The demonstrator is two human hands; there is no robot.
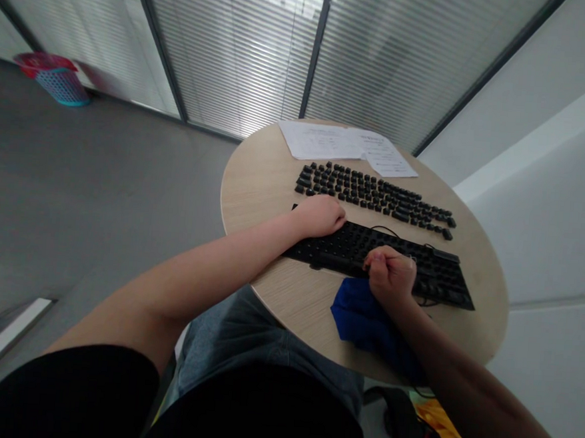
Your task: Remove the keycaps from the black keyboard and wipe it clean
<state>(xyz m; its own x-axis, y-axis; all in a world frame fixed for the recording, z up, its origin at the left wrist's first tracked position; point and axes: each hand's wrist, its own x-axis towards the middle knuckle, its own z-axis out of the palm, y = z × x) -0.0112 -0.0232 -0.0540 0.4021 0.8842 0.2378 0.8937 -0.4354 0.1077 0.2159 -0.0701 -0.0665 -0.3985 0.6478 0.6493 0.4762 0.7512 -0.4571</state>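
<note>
A black keyboard base (394, 259) lies across the round wooden table (259, 183). My left hand (320, 215) rests on its left end, fingers curled down over the frame, holding it. My right hand (391, 274) is closed in a fist at the keyboard's front edge, pinching something too small to name. Under my right wrist lies a blue cloth (365, 321). Behind the keyboard, several loose black keycaps (374, 193) are laid out in rows on the table.
Two white paper sheets (348, 146) lie at the table's far edge. Glass partitions with blinds stand behind. A red and blue waste basket (56, 77) sits on the grey floor at far left. A bag with yellow contents (433, 422) is below the table at right.
</note>
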